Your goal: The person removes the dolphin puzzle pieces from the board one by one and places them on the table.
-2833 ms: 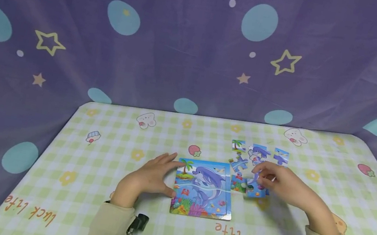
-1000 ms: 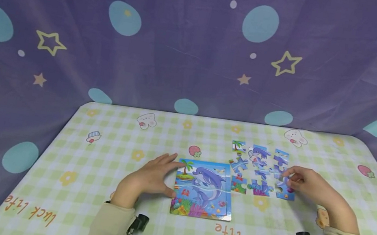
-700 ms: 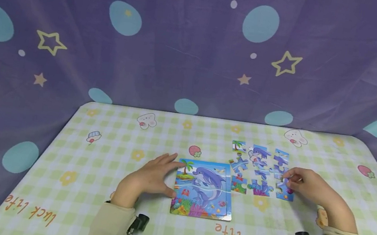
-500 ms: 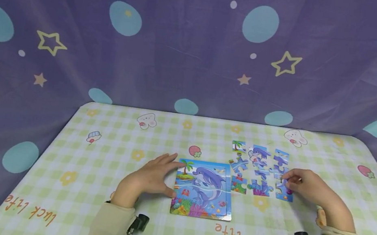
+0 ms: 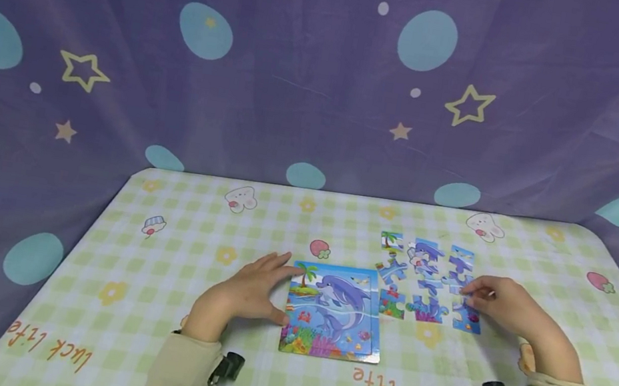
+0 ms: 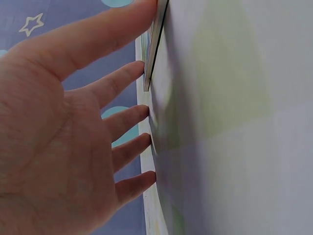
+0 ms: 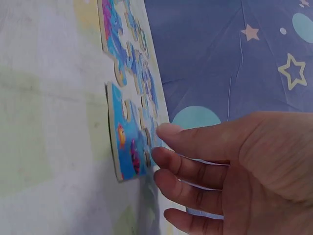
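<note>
My left hand (image 5: 249,286) rests at the left side of a square dolphin picture board (image 5: 333,321), fingers spread, with thumb and index fingertip at its edge. In the left wrist view the board's edge (image 6: 155,49) shows edge-on beside the thumb. My right hand (image 5: 504,306) is at the right end of a group of dolphin jigsaw pieces (image 5: 427,255). Its thumb and fingers are bent loosely, with the tips right at the top of the bottom-right corner piece (image 5: 467,320). In the right wrist view that corner piece (image 7: 124,139) lies on the cloth, thumb and index tips apart beside it.
The jigsaw pieces sit in three spaced rows, with a palm-tree piece (image 5: 392,240) at the upper left. The green checked tablecloth (image 5: 170,306) covers the table. Behind it hangs a purple curtain (image 5: 274,106) with stars and blue ovals.
The right hand has moved right from the bottom-middle piece to the bottom-right corner piece, which has since shifted slightly left and down. The left hand and board have stayed put.
</note>
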`<state>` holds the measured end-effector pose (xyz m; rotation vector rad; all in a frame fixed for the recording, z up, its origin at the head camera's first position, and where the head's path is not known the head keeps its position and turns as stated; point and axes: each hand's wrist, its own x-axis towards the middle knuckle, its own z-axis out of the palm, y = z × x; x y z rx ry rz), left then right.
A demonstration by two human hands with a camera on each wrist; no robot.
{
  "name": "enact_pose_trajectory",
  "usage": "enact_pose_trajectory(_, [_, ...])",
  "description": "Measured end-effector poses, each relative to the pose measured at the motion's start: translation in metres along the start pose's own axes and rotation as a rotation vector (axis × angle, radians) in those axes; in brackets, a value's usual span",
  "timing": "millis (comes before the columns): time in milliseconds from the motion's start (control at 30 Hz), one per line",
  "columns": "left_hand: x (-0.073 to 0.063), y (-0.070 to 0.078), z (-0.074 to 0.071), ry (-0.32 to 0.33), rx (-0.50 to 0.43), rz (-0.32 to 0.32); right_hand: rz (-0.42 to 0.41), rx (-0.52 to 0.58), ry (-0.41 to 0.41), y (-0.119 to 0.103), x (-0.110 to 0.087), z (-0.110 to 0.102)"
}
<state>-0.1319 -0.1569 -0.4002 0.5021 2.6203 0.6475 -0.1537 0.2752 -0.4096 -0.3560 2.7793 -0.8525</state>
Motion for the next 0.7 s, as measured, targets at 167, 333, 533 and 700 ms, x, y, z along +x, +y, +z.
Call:
enact_pose_trajectory(167, [0.000,-0.001,0.000,-0.009,-0.005,0.021,0.001,0.012,0.028,-0.009,0.001,0.001])
enact_pose_trajectory(333, [0.000,-0.001,-0.002,-0.010,-0.028,0.030,0.008,0.024,0.034,-0.025,0.003,0.004])
enact_pose_trajectory(533, [-0.002,0.000,-0.004,0.020,-0.026,0.053,-0.005,0.012,0.041,-0.048,0.005,0.012])
enact_pose_trajectory(700, [-0.001,0.002,-0.005,0.085,0.007,0.078,-0.064,-0.007,0.085,-0.065,0.007,0.023])
